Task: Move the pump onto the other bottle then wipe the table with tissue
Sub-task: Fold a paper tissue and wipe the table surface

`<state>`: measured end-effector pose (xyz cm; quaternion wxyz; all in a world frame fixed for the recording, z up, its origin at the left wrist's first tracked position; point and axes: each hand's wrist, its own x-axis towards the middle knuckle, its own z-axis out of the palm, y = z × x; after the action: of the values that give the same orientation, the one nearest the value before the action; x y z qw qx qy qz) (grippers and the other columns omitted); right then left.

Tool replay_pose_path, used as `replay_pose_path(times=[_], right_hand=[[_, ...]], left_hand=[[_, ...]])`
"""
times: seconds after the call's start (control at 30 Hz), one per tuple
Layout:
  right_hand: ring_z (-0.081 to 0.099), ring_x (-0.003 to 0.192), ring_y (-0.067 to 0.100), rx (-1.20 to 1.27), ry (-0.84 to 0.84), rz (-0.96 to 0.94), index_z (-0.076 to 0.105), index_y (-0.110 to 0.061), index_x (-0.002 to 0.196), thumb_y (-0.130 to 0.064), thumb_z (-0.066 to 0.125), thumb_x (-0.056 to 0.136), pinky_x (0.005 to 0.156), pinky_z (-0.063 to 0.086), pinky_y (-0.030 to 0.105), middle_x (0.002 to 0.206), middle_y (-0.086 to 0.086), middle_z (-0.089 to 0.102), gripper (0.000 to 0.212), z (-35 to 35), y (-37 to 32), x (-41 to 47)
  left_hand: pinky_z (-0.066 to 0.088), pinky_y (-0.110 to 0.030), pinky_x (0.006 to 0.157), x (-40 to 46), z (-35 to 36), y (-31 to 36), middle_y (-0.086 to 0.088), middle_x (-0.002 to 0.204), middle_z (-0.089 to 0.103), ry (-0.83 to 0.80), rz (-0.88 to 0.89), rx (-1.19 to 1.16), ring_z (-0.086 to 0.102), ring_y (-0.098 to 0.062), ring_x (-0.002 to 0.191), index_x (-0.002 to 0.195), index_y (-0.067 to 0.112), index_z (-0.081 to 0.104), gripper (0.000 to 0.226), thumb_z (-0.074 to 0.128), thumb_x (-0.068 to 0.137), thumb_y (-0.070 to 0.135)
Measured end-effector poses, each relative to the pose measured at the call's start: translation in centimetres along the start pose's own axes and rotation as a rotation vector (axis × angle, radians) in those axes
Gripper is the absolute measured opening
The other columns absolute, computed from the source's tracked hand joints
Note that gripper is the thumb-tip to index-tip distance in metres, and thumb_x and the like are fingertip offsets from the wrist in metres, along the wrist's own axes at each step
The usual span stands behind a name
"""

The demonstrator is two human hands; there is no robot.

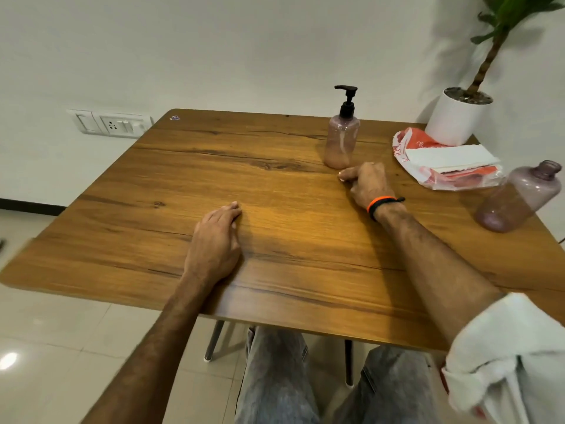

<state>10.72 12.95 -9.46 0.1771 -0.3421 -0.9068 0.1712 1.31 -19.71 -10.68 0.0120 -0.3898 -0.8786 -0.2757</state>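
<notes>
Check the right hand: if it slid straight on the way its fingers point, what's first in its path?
Probably the pump bottle. The right hand rests on the table with fingers curled, pointing up-left; the bottle's base sits just beyond the knuckles. Depth is unclear, so it might slip past on the left.

Plant cut off by top and right edges, leaves mostly out of view. Printing on the tissue packet too small to read; right hand fingers curl under, tips hidden. Sticker at table's far corner too small to make out.

Bare table left of pump bottle
</notes>
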Motion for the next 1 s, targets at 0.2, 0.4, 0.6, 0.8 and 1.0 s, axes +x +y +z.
replay_pose_path(times=[0.2, 0.4, 0.6, 0.8, 1.0], right_hand=[[0.058, 0.114, 0.021, 0.025, -0.123, -0.211, 0.073, -0.021, 0.107, 0.007, 0.052, 0.075, 0.108, 0.039, 0.026, 0.119, 0.003, 0.066, 0.047, -0.2, -4.1, -6.9], [0.054, 0.094, 0.02, 0.132, -0.26, -0.588, 0.071, -0.015, 0.111, -0.001, 0.065, 0.084, 0.08, 0.044, 0.025, 0.113, 0.002, 0.069, 0.031, -2.7, -9.5, -21.3], [0.052, 0.102, 0.015, 0.074, -0.292, -0.467, 0.067, -0.021, 0.119, -0.001, 0.058, 0.086, 0.08, 0.029, 0.009, 0.122, -0.003, 0.065, 0.04, -2.3, -6.9, -18.2], [0.062, 0.113, 0.017, 0.111, 0.001, -0.056, 0.074, -0.011, 0.106, 0.014, 0.054, 0.078, 0.111, 0.035, 0.024, 0.11, 0.004, 0.072, 0.042, -3.9, 0.0, -7.8], [0.058, 0.115, 0.02, 0.083, 0.0, 0.11, 0.074, -0.021, 0.104, 0.007, 0.055, 0.079, 0.113, 0.033, 0.028, 0.12, 0.007, 0.065, 0.043, -3.1, 2.0, -6.1]], left_hand=[[0.031, -0.047, 0.113, -0.1, -0.2, 0.3, -0.005, 0.146, 0.049, 0.0, -0.005, -0.011, 0.042, -0.023, 0.134, 0.135, 0.01, 0.053, 0.051, 0.033, 0.091, 0.027], [0.033, -0.047, 0.112, -0.3, -0.1, 0.5, -0.008, 0.144, 0.051, -0.008, -0.011, 0.029, 0.045, -0.026, 0.132, 0.135, 0.009, 0.053, 0.052, 0.033, 0.091, 0.028], [0.033, -0.047, 0.112, -1.0, -0.1, 0.8, -0.009, 0.145, 0.05, -0.01, 0.0, 0.04, 0.044, -0.028, 0.132, 0.136, 0.008, 0.051, 0.052, 0.033, 0.092, 0.029], [0.032, -0.044, 0.112, -1.7, -0.2, 1.2, -0.01, 0.145, 0.05, 0.004, -0.002, 0.056, 0.045, -0.028, 0.131, 0.135, 0.006, 0.053, 0.053, 0.032, 0.09, 0.027], [0.033, -0.043, 0.112, -1.6, 0.0, 1.3, -0.01, 0.144, 0.051, 0.006, 0.003, 0.084, 0.046, -0.029, 0.131, 0.134, 0.006, 0.054, 0.053, 0.031, 0.091, 0.027]])
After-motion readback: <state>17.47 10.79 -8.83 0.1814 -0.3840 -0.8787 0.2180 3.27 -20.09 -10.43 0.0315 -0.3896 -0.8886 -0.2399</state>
